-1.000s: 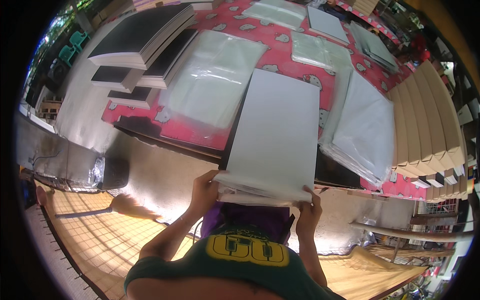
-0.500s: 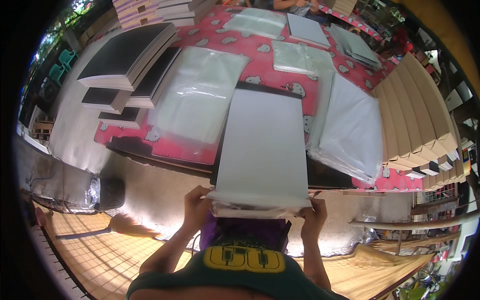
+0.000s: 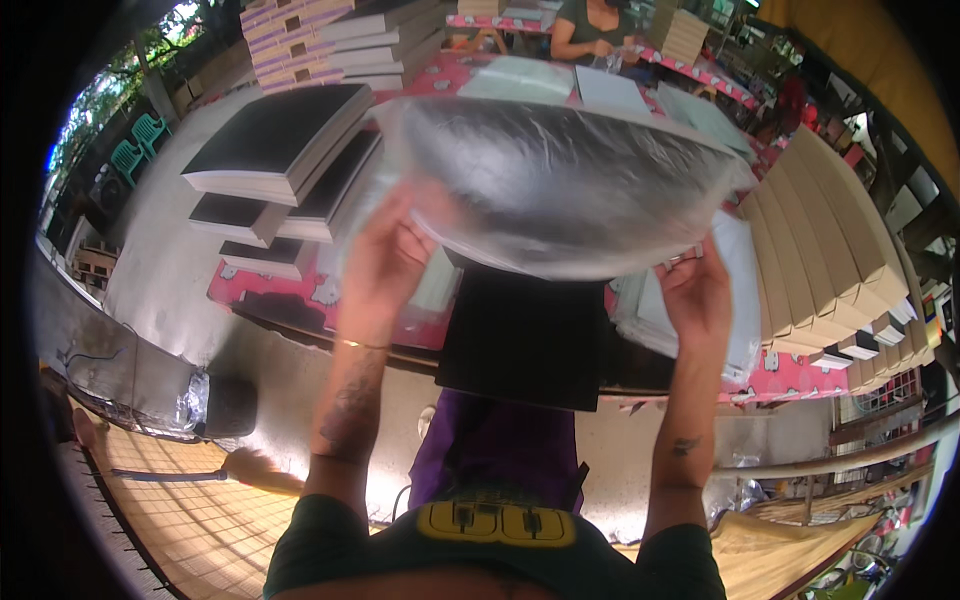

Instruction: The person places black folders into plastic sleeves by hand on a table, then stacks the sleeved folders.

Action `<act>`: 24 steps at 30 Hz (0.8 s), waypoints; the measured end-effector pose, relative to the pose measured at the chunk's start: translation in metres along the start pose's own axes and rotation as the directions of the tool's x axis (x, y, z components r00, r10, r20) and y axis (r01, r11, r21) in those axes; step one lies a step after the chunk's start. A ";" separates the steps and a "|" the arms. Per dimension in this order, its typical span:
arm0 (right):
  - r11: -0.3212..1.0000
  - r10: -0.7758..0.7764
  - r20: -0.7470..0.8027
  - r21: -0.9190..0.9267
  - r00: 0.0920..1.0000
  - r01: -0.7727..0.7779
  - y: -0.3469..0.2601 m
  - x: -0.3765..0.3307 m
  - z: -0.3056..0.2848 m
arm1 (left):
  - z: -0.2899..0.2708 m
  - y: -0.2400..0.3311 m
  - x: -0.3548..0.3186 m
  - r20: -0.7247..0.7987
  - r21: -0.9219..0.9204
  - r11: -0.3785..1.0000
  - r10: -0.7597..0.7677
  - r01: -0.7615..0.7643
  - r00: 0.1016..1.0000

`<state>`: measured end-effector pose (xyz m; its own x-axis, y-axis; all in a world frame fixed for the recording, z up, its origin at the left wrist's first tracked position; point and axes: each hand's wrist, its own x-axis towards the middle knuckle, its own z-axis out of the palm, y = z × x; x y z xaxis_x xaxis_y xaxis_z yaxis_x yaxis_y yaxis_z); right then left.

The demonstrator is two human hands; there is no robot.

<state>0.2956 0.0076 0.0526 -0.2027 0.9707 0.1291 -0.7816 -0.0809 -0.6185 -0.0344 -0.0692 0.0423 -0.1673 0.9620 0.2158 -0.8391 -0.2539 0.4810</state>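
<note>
1. Now a plastic-wrapped dark piece [image 3: 565, 185] is hanging raised above the pink-covered table [image 3: 325, 290], bowing; probably light, flexible and slippery, so best gripped by both near corners.
2. Left hand [image 3: 385, 255], blurred, is curling half-closed at its left edge; right hand [image 3: 697, 285] is pinching near its right corner.
3. Since the earlier frame, both hands are reaching higher; a black board [image 3: 520, 340] is showing where white was lying.

Blurred left hand [image 3: 388, 252], black board [image 3: 522, 345] partly hidden
</note>
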 end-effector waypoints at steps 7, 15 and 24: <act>0.946 0.314 -0.326 0.188 0.892 -0.264 0.121 0.029 -0.146 | -0.154 -0.083 0.017 -0.480 0.113 0.966 -0.152 0.232 0.864; 0.874 0.239 0.068 0.419 0.969 -0.245 0.121 0.024 -0.124 | -0.072 -0.049 0.059 -0.148 0.143 0.972 -0.164 0.186 0.975; 0.916 0.249 -0.217 0.369 0.944 -0.157 0.129 0.039 -0.112 | -0.184 -0.088 0.029 -0.518 -0.069 0.982 -0.185 0.175 0.835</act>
<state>0.2529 0.0607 -0.1095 -0.2581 0.9451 -0.2004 -0.9017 -0.3101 -0.3011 -0.0608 -0.0007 -0.1504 -0.2527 0.9022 -0.3494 -0.8892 -0.0742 0.4515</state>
